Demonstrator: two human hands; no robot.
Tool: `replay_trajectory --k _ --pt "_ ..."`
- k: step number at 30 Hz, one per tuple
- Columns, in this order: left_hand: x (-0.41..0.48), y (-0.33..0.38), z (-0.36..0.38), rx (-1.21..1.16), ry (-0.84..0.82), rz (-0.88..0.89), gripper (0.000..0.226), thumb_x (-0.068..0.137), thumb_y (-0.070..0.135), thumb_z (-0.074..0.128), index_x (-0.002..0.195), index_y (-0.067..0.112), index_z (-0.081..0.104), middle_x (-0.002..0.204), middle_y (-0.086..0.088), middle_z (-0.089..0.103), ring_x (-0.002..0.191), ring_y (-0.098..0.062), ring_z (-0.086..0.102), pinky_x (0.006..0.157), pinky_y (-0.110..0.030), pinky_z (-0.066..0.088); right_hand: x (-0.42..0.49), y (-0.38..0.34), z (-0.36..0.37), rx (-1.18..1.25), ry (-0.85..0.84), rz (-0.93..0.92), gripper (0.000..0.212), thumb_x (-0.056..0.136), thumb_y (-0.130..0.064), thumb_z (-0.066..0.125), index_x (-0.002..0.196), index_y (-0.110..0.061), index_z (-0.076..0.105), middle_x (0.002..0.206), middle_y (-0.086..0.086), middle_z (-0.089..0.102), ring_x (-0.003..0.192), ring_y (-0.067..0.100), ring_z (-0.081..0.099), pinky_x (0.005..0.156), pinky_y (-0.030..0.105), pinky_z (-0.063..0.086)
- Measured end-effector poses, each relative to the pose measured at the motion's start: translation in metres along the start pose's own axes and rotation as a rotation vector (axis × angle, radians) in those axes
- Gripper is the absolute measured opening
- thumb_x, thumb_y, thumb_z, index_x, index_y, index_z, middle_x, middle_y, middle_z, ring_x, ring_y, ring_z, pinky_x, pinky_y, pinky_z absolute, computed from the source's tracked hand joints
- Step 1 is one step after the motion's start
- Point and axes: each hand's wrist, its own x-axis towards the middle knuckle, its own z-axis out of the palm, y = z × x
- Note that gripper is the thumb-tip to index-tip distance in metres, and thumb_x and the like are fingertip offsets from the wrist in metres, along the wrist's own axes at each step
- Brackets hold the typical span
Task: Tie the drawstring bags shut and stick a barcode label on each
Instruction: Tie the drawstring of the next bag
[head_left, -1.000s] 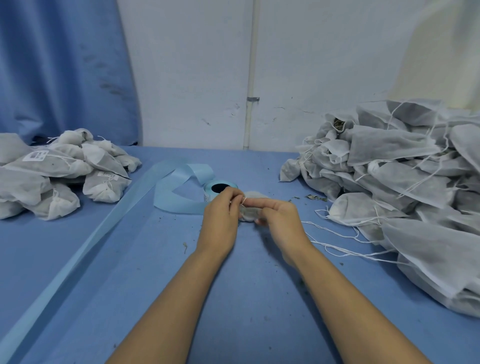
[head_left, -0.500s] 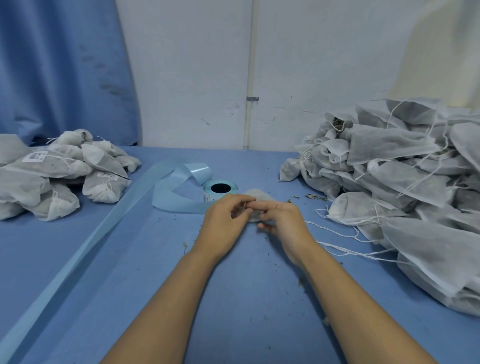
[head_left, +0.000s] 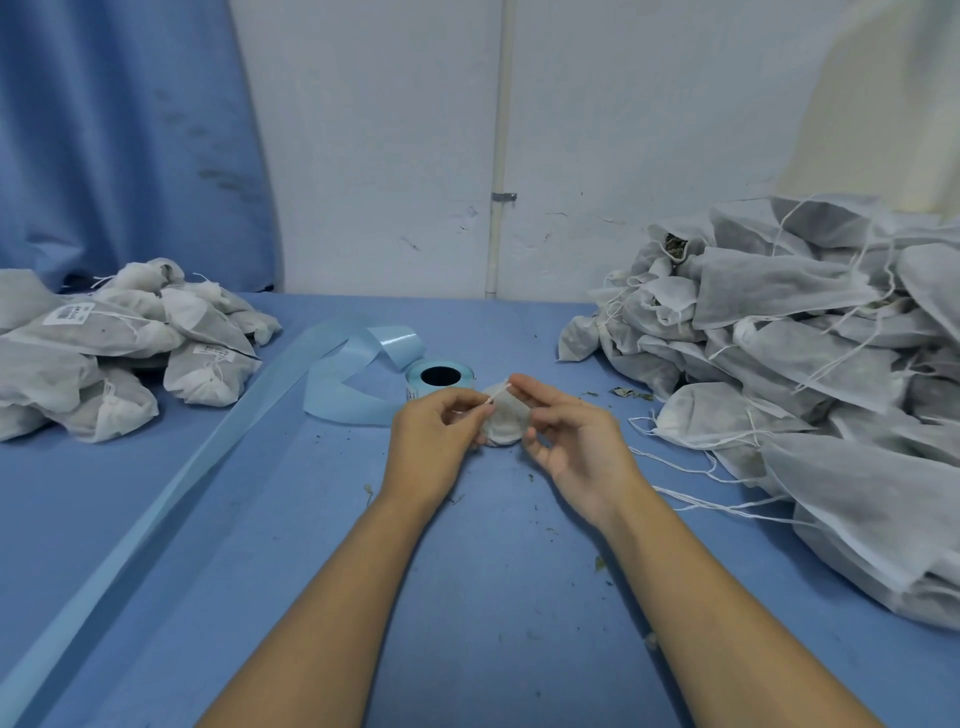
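**Left hand (head_left: 441, 431) and right hand (head_left: 576, 441) mid-knot on one bag**

Each hand pinches the thin white drawstring (head_left: 497, 393) between thumb and forefinger. The left hand's fingers are curled. The right hand's other fingers are loosely spread, with the palm turned up. The small white non-woven drawstring bag (head_left: 504, 423) sits between the hands, low over the blue table (head_left: 467, 571) and just in front of the pale blue label roll (head_left: 440, 379). This looks like the tying step. The next move probably calls for drawing the knot snug, then peeling off a barcode label.
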Motion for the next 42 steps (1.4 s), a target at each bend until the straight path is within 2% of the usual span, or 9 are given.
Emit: replay_trajectory --k 3,8,13,21,25,30,35,39,42 --pt "-0.001 -0.002 0.003 -0.011 -0.01 -0.007 0.01 0.085 0.006 0.068 0.085 0.014 0.073 0.071 0.006 0.069 0.054 -0.005 0.059 0.057 -0.017 0.051 0.0 -0.001 0.002 0.146 -0.015 0.008 0.03 0.086 0.007 0.048 0.097 -0.007 0.071 0.094 0.0 0.073 0.059 0.003 0.056 0.059 0.014 0.048" --pt "0.0 -0.004 0.002 -0.038 -0.032 -0.01 0.018 0.086 0.005 0.066 0.079 0.02 0.071 0.064 -0.002 0.067 0.053 -0.009 0.057 0.06 -0.023 0.052 0.0 -0.002 0.002 0.253 -0.012 0.009 0.028 0.089 0.005 0.049 0.103 -0.008 0.069 0.101 0.001 0.07 0.061 0.002 0.056 0.065 0.014 0.045" --pt "0.0 -0.005 0.003 0.026 -0.032 0.004 0.027 0.086 0.007 0.066 0.071 0.03 0.068 0.059 0.014 0.065 0.051 -0.001 0.055 0.056 -0.013 0.047 0.001 0.0 0.006 0.199 0.017 0.001 0.023 0.085 0.002 0.057 0.101 -0.008 0.07 0.096 0.0 0.071 0.058 0.003 0.051 0.061 0.013 0.047" --pt "-0.001 -0.008 0.008 0.52 0.077 0.107 0.021 0.081 0.013 0.062 0.092 0.031 0.061 0.088 0.014 0.054 0.088 -0.004 0.043 0.064 -0.022 0.037 0.0 0.004 0.012 0.119 0.115 0.009 0.015 0.081 -0.002 0.067 0.092 -0.012 0.065 0.064 -0.003 0.056 0.049 0.004 0.046 0.053 0.014 0.046" --pt "-0.001 -0.008 0.003 0.367 0.147 0.231 0.044 0.075 -0.011 0.051 0.106 0.019 0.059 0.108 0.013 0.044 0.092 -0.006 0.046 0.071 -0.006 0.037 -0.001 0.002 0.008 0.043 0.097 -0.002 0.017 0.084 -0.001 0.063 0.095 -0.014 0.067 0.065 -0.004 0.059 0.053 0.006 0.05 0.059 0.017 0.051" --pt "0.001 -0.005 0.001 0.256 0.364 0.185 0.032 0.086 -0.001 0.052 0.115 0.011 0.059 0.12 0.008 0.038 0.094 -0.005 0.048 0.081 -0.012 0.042 -0.001 0.007 0.003 -0.362 0.186 -0.06 0.01 0.085 0.0 0.064 0.087 -0.008 0.069 0.066 0.0 0.061 0.058 0.008 0.055 0.064 0.018 0.055" --pt "0.005 -0.004 -0.002 0.032 0.423 0.058 0.017 0.098 0.015 0.045 0.103 0.019 0.06 0.092 0.012 0.061 0.084 -0.005 0.054 0.07 -0.007 0.039 0.001 0.013 0.009 -0.424 0.172 -0.063 0.002 0.085 -0.007 0.069 0.084 -0.005 0.069 0.067 0.005 0.064 0.056 0.009 0.058 0.066 0.021 0.055" --pt "0.01 0.005 0.0 -0.352 0.408 -0.179 0.019 0.098 0.017 0.044 0.087 0.019 0.059 0.082 0.004 0.059 0.083 -0.016 0.055 0.078 -0.03 0.046 0.0 0.016 0.012 -0.461 0.186 -0.077 0.007 0.083 -0.015 0.072 0.081 -0.008 0.072 0.067 -0.001 0.066 0.055 0.006 0.057 0.059 0.014 0.049" --pt "0.011 0.01 -0.002 -0.545 0.425 -0.273 0.025 0.097 0.016 0.044 0.076 0.02 0.058 0.077 0.003 0.059 0.079 -0.017 0.056 0.076 -0.033 0.044 -0.001 0.016 0.014 -0.423 0.174 -0.057 0.008 0.082 -0.018 0.074 0.083 -0.01 0.073 0.076 -0.005 0.073 0.064 -0.001 0.066 0.057 0.009 0.048"
